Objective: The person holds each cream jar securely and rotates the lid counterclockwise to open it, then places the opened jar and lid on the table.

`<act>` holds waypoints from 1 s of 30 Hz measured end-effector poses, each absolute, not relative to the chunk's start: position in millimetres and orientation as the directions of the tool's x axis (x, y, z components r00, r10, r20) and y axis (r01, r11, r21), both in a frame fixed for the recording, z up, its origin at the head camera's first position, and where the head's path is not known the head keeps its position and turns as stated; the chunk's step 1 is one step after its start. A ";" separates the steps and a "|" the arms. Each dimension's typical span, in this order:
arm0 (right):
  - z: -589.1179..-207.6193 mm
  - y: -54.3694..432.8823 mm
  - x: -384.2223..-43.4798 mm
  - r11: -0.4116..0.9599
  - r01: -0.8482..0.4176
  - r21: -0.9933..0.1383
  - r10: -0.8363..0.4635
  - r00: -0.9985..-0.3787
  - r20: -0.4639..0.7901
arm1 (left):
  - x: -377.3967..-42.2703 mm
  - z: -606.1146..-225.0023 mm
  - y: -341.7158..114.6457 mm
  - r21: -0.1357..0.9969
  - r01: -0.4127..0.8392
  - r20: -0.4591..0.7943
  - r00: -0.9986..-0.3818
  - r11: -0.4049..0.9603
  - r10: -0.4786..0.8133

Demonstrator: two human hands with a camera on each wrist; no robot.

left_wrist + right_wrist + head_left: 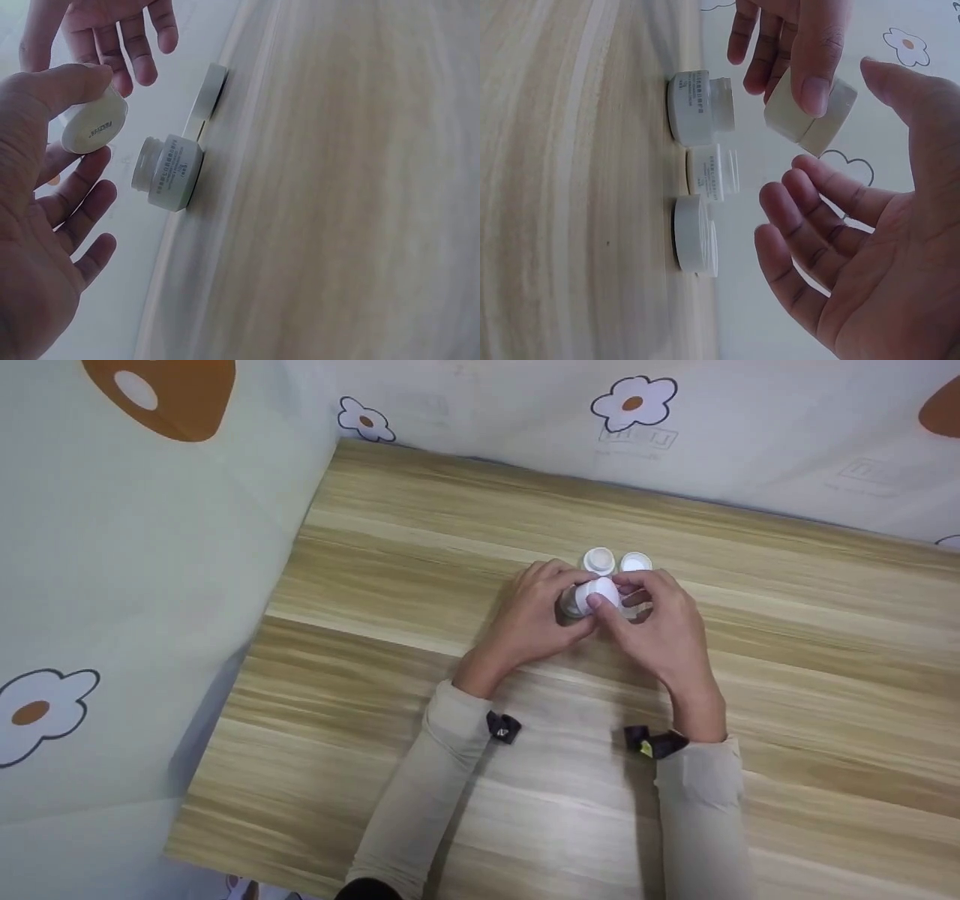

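A small white capped jar [602, 591] is held off the table. My left hand [534, 611] pinches it between thumb and fingers. Small dark print shows on the jar's end face in the left wrist view. Around the jar's other side my right hand [877, 247] is spread, its fingers loosely bent and a small gap showing to the jar. Behind the hands an uncapped white jar [598, 559] with printed text stands upright. In the right wrist view two uncapped jars show, a larger one [690, 109] and a smaller one [705, 172].
A round white lid [636, 561] lies on the table right of the uncapped jar, and a lid [691, 232] shows beside the jars in the right wrist view. The wood-grain table [360, 660] meets a flower-printed sheet [487, 405] at its back and left edges.
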State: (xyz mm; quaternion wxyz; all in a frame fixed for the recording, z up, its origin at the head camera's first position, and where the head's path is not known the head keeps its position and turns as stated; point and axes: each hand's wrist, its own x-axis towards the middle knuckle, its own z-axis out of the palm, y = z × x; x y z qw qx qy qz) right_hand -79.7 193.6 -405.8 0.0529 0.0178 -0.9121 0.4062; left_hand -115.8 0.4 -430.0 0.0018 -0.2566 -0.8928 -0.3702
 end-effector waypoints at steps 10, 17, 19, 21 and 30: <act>-405.8 192.9 -79.9 0.673 -0.058 -0.737 0.031 -0.994 0.107 | -116.3 -429.2 1.2 0.642 0.452 0.177 -0.873 0.619 0.454; -407.4 192.4 -80.2 0.639 -0.120 -0.760 -0.012 -0.989 0.146 | -115.9 -429.4 0.5 0.643 0.460 0.191 -0.871 0.613 0.453; -407.6 192.2 -80.1 0.636 -0.134 -0.760 -0.018 -0.987 0.158 | -116.0 -429.6 0.2 0.643 0.461 0.195 -0.871 0.612 0.451; -407.4 192.0 -80.0 0.632 -0.145 -0.761 -0.022 -0.985 0.170 | -116.1 -429.7 -0.3 0.646 0.462 0.198 -0.870 0.608 0.451; -408.5 192.5 -81.0 0.634 -0.157 -0.757 -0.030 -0.983 0.179 | -117.4 -429.3 0.0 0.649 0.462 0.189 -0.867 0.605 0.460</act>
